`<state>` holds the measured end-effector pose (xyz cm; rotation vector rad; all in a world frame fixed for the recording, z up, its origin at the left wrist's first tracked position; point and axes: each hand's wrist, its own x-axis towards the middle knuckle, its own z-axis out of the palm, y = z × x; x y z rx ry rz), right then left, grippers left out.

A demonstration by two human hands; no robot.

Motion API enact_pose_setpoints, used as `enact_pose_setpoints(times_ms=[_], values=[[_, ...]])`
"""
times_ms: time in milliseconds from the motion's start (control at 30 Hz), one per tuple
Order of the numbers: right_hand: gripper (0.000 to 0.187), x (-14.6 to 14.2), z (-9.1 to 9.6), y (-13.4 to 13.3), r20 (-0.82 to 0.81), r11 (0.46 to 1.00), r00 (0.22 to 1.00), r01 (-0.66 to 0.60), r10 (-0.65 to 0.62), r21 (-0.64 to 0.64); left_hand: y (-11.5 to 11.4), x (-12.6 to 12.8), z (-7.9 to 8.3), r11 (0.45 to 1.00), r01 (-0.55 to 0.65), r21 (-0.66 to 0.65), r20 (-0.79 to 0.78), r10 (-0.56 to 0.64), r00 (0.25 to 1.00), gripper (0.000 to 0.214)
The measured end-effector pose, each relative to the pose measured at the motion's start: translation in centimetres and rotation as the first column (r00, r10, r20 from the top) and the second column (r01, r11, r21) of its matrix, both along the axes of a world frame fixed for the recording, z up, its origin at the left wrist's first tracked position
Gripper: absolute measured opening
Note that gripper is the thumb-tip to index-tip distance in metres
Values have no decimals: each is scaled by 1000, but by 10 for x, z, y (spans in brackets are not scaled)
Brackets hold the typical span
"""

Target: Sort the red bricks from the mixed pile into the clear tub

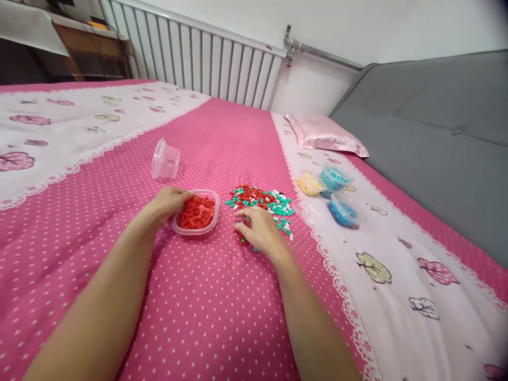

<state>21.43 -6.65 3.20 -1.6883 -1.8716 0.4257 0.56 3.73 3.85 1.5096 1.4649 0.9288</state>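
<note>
A clear plastic tub (213,218) holding several small red pieces sits on the pink dotted bedspread. My left hand (167,203) grips its left rim, fingers curled around the edge. Just right of the tub lies a loose pile of small red, green and white pieces (262,200). My right hand (260,228) rests palm down on the near edge of that pile, fingers bent and together at the pieces; what they pinch is too small to make out.
An empty clear tub (165,160) lies tipped on its side further back. At the right stand three tubs: yellow pieces (310,183), blue pieces (335,178) and more blue pieces (343,210). A pink pillow (325,135), grey headboard (432,137) and radiator (198,58) border the bed.
</note>
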Motion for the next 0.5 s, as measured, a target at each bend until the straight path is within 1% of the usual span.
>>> enact_pose_setpoints(times_ms=[67, 100, 200, 300, 367, 500], values=[[24, -3, -1, -1, 17, 1000, 1000, -18, 18, -18, 0, 9, -6, 995, 40, -91, 65, -35, 997, 22], [26, -3, -2, -2, 30, 999, 999, -15, 16, -32, -2, 15, -9, 992, 56, -112, 95, -46, 994, 24], [29, -2, -2, -2, 50, 998, 999, -11, 14, -60, -7, 33, -15, 987, 112, -112, 187, -89, 978, 27], [27, 5, 0, -1, 15, 998, 1000, -16, 16, -53, -12, 44, -18, 981, 169, -97, 246, -141, 959, 33], [24, 11, 1, 0, -52, 999, 999, 13, -16, -48, -13, 45, -17, 982, 165, -87, 259, -138, 956, 37], [24, 24, 2, 0, -159, 989, 978, 126, -137, -77, -11, 37, -9, 994, 74, -74, 231, -55, 971, 38]])
